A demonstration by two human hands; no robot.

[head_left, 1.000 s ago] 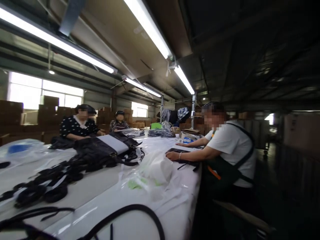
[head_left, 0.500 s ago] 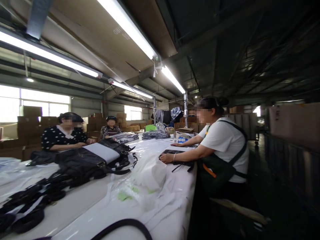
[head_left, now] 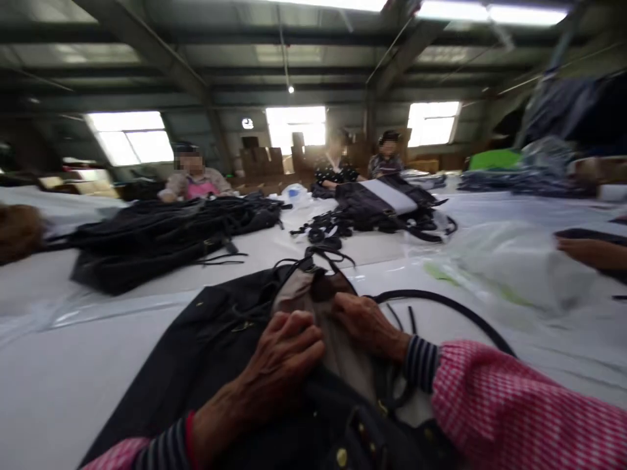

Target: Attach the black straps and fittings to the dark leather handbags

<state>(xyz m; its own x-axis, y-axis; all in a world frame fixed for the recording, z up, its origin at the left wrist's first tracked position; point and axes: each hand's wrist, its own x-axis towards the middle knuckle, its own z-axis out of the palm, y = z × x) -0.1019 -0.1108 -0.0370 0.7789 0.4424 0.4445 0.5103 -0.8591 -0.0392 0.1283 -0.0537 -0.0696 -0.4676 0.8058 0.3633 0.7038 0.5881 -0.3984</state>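
Note:
A black bag (head_left: 196, 346) with brass-coloured fittings lies before me, its mouth spread enough to show a grey-beige lining (head_left: 337, 346). On the near left side of the mouth, my left hand (head_left: 287, 356) is closed on the bag, fingers curled over its edge. Across from it, my right hand (head_left: 369, 324) has bent fingers pressed into the lining on the right side; the fingertips are partly hidden. Thin black cords (head_left: 326, 253) stick up at the far end of the mouth. A black strap (head_left: 450, 300) curves over the table to the right.
More black bags (head_left: 176, 235) are stacked at left. Another pile (head_left: 377, 199) carries a pale sheet, with coiled black straps (head_left: 323, 228) beside it. Crumpled clear plastic (head_left: 524, 267) lies at right near a co-worker's arm (head_left: 595, 251). Several people sit across the white table (head_left: 63, 352).
My view has swung left and down from the co-worker on the right. My two hands and the open bag have come into sight.

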